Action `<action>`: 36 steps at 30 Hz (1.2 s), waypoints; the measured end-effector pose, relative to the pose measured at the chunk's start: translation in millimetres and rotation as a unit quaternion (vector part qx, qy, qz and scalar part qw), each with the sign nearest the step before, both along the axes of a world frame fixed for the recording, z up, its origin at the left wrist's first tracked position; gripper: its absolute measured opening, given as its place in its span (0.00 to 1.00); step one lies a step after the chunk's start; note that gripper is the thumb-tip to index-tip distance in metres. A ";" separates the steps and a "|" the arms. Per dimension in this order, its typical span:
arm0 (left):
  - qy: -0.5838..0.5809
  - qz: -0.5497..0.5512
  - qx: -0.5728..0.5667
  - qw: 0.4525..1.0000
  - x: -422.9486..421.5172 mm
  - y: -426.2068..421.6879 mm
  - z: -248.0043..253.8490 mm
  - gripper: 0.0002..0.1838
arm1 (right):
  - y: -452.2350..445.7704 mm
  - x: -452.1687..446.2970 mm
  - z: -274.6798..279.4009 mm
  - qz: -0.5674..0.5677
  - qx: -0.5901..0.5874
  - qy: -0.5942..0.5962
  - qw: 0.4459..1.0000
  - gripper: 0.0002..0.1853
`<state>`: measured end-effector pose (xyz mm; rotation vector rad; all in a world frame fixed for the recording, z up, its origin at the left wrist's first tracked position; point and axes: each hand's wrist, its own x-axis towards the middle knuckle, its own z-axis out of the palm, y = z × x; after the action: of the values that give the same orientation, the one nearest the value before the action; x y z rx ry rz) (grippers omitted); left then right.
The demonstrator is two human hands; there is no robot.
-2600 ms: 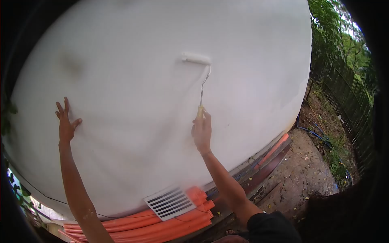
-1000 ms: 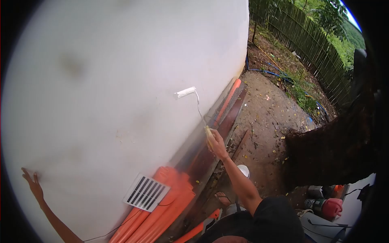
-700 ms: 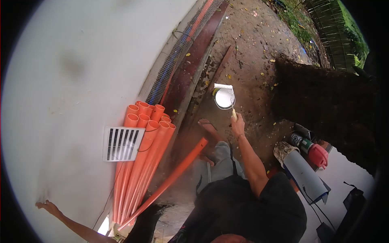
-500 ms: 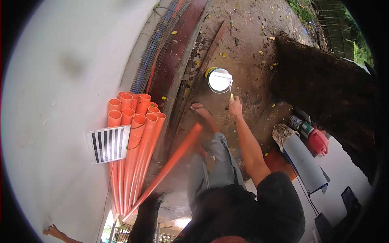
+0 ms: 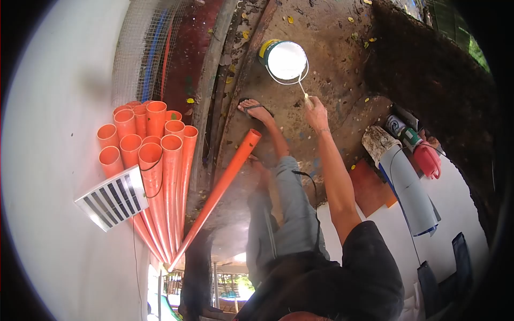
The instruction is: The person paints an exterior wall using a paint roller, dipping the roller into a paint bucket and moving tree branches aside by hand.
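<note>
Our R hand (image 5: 317,116) has fingers clamped on the paint roller (image 5: 307,100); L hand is out of view, so we can't tell its fingers. We judge the hidden roller head is already in the paint bucket (image 5: 265,52), not lifted out; long axis runs fwd & slightly L, head end away from us

The right hand (image 5: 317,115) has the paint roller (image 5: 307,100) by its handle, with the head end down in the bucket (image 5: 287,60) of white paint, so you can't really make the roller head out. Bucket's sitting on the muddy ground (image 5: 332,64), near a sandalled foot (image 5: 256,109). Orange pipes (image 5: 171,160) lean in a bunch by the white wall (image 5: 53,160), slatted panel (image 5: 112,198) against them.
</note>
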<state>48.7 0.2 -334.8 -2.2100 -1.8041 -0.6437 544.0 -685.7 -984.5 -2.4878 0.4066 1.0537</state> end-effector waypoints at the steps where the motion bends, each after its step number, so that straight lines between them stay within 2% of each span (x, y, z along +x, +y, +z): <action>1: 0.001 -0.001 -0.002 1.000 0.5 0.6 -3.9 0.45 | -0.1 -0.5 7.7 -0.007 0.002 -0.008 1.000 0.23; 3: 0.006 -0.003 -0.006 1.000 2.1 3.6 -9.4 0.45 | 1.5 -3.7 5.0 -0.023 -0.001 -0.025 0.999 0.23; 5: 0.009 -0.006 -0.008 1.000 2.8 6.4 -12.6 0.45 | 15.3 6.1 -18.3 -0.039 -0.005 -0.047 0.998 0.23; 6: 0.011 -0.009 -0.009 1.000 3.0 7.2 -11.7 0.45 | 8.6 -1.0 -41.2 -0.012 0.007 -0.065 0.998 0.24; 9: 0.013 -0.011 -0.009 1.000 1.3 9.1 -15.0 0.45 | 2.0 -21.1 -28.9 -0.001 -0.008 -0.007 1.000 0.23; 12: 0.010 -0.011 -0.012 1.000 -3.5 11.8 -17.6 0.45 | 5.2 -25.6 6.5 -0.021 0.009 -0.040 0.999 0.23; 15: 0.015 -0.011 -0.012 1.000 -7.9 9.8 -18.2 0.45 | 17.4 -4.0 -11.6 -0.047 0.019 -0.042 0.998 0.23; 18: 0.014 -0.015 -0.007 1.000 -10.9 12.8 -17.7 0.45 | 22.9 -7.2 -37.1 -0.049 -0.033 -0.001 0.998 0.23; 21: 0.019 -0.013 -0.007 1.000 -16.0 12.0 -19.2 0.45 | 14.7 -23.5 -2.5 -0.042 -0.006 -0.020 0.999 0.23; 24: 0.020 -0.016 -0.008 1.000 -18.6 12.8 -21.4 0.45 | 18.2 -24.9 -15.6 -0.041 0.008 -0.077 0.996 0.22; 27: 0.021 -0.018 -0.007 1.000 -21.0 15.1 -24.1 0.46 | 28.5 -17.9 -28.3 -0.024 -0.052 -0.049 0.997 0.21; 30: 0.024 -0.024 -0.006 0.999 -25.6 15.4 -29.2 0.46 | 23.7 -40.1 -13.7 0.001 -0.043 -0.128 0.991 0.21; 33: 0.019 -0.027 -0.002 0.999 -34.7 16.7 -32.7 0.46 | 26.9 -62.6 -28.5 0.015 -0.083 -0.170 0.982 0.22; 36: 0.014 -0.036 0.007 0.999 -43.4 15.5 -32.0 0.46 | 29.6 -79.8 -26.4 -0.003 -0.058 -0.209 0.976 0.24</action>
<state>5.3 15.8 -366.8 -2.2734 -1.7088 -0.6345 464.2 -656.1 -1010.9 -2.7179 0.3515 0.4904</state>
